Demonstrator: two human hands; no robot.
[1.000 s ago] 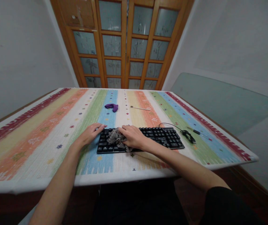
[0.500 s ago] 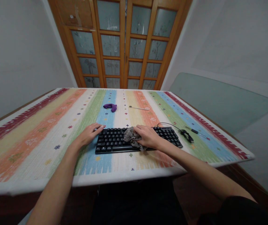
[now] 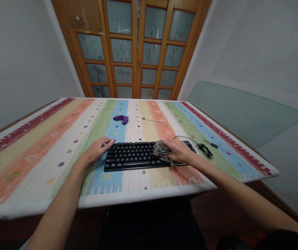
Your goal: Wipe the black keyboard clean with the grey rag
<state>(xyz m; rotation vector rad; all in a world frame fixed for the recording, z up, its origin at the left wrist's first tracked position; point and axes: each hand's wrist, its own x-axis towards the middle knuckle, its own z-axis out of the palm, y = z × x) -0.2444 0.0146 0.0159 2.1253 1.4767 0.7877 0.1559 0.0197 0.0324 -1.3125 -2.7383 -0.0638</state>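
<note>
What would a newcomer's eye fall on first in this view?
Probably the multicoloured striped fabric tablecloth, which fills much of the lower view. Near its front edge lies a black rectangular keyboard, with the right hand holding a crumpled grey cloth over its right part and the left hand at its left end. Beyond it, a small crumpled purple fabric piece stands out on a blue stripe.

Two hands (image 3: 97, 149) (image 3: 179, 150), one keyboard (image 3: 130, 155), one grey cloth (image 3: 161, 150).

I see the left hand (image 3: 97, 150) and right hand (image 3: 178, 150) bare, 2 uncovered forearms (image 3: 59, 205), a black sleeve (image 3: 287, 240) on the right arm (image 3: 239, 199), dark clothing (image 3: 150, 224) across the lap.
</note>
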